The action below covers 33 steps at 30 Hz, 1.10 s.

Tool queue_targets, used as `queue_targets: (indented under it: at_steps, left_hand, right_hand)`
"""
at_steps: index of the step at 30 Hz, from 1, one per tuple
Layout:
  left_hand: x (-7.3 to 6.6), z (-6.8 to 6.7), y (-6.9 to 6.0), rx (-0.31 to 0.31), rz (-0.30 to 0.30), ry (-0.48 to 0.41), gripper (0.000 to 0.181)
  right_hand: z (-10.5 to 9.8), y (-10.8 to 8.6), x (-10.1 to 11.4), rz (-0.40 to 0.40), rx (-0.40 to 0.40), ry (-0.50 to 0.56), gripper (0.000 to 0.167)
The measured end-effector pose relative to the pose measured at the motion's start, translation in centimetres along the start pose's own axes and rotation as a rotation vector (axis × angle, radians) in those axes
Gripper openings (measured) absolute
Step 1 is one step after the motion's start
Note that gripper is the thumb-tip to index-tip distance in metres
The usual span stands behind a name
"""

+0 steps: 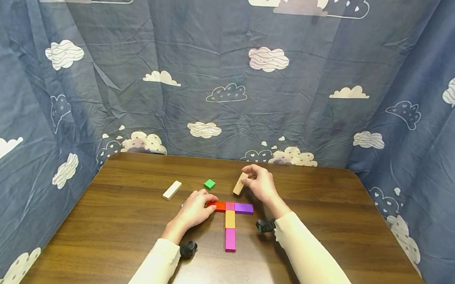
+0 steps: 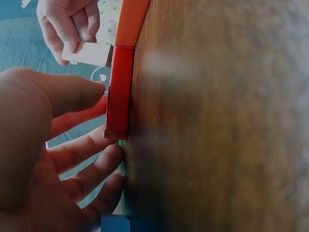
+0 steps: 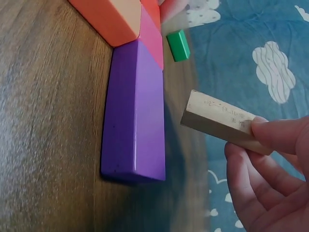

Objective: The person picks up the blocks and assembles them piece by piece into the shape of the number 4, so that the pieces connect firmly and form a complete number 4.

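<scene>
Wooden block [image 1: 238, 187], one, bare and unpainted, faint marks on one face; placed at the far side of the table [image 1: 288, 272], beyond the purple block [image 1: 244, 208], apparently lifted clear of the surface. Right hand [image 1: 260, 184]: pinching that block by its far end, thumb against one face and fingers opposite, near end free. Handling, by judgement: light, rigid, not fragile; dry grain should grip better than the glossy paint of the others. Best hold: opposite long sides, close to the middle for balance; the present end hold may let the free end dip or swivel. Left hand [image 1: 195, 209]: thumb and forefinger curled about the left end of the red block [image 1: 220, 206], pinching it across its width, how firmly cannot be told; remaining fingers loosely bent. Row, left to right, touching: red block, pink block [image 1: 230, 206], purple block. Stem, running near from the pink: orange block [image 1: 230, 219], then magenta block [image 1: 230, 240]. Loose: green block [image 1: 209, 184], beyond the row; white block [image 1: 172, 190], far left; blue block [image 2: 116, 223], by the left hand's outer fingers, only partly visible.
</scene>
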<state>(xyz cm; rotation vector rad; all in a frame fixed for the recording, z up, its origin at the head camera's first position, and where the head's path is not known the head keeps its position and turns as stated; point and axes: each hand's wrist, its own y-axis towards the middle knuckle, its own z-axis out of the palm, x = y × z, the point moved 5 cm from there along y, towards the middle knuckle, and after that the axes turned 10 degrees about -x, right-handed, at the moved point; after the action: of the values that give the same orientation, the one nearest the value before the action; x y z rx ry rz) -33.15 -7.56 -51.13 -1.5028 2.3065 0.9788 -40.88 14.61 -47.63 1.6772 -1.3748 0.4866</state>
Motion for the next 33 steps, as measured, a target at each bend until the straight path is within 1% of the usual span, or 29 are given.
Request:
queue_targets:
  at_steps: [7, 14, 19, 25, 33]
  left_hand:
    - [0.0, -0.1, 0.0, 0.006, -0.005, -0.005, 0.024]
    - [0.0, -0.2, 0.0, 0.019, -0.007, 0.004, 0.026]
    - [0.1, 0.1, 0.0, 0.029, -0.006, 0.006, 0.026]
    - [0.2, 0.2, 0.1, 0.028, 0.004, 0.018, 0.026]
    - [0.0, 0.1, 0.1, 0.026, 0.013, 0.028, 0.026]
  right_hand:
    - [1.2, 0.4, 0.3, -0.011, 0.04, -0.013, 0.028]
    - [2.2, 0.8, 0.9, -0.025, 0.051, -0.041, 0.023]
    - [2.8, 0.7, 0.7, -0.015, 0.085, -0.061, 0.021]
    - [3.4, 0.5, 0.0, 0.03, 0.126, -0.017, 0.02]
    - [4.1, 0.3, -0.5, 0.039, 0.174, 0.003, 0.019]
